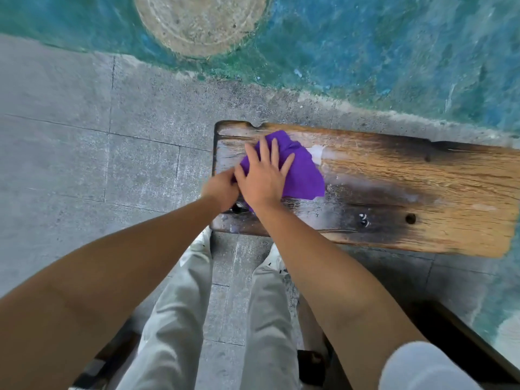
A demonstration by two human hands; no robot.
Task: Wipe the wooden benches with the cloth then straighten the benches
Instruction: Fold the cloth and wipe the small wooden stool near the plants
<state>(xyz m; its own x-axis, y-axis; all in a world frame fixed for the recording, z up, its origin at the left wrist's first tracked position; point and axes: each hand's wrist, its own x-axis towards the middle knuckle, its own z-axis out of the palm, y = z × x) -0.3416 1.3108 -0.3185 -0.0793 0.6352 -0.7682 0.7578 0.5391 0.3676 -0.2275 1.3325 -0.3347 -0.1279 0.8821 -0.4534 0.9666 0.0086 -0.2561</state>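
A worn wooden bench (394, 175) with dark scorched patches runs from the middle of the view to the right edge. A purple cloth (302, 171) lies on its left end. My right hand (263, 175) presses flat on the cloth with its fingers spread. My left hand (222, 188) sits just to the left of it, fingers curled at the cloth's left edge near the bench end; whether it pinches the cloth is hard to tell.
Grey paved floor (98, 150) lies left of and under the bench. A blue-green painted surface (380, 52) with a round stone disc (199, 21) lies beyond. My legs stand at the bench's near edge. Dark furniture (461, 342) shows at the lower right.
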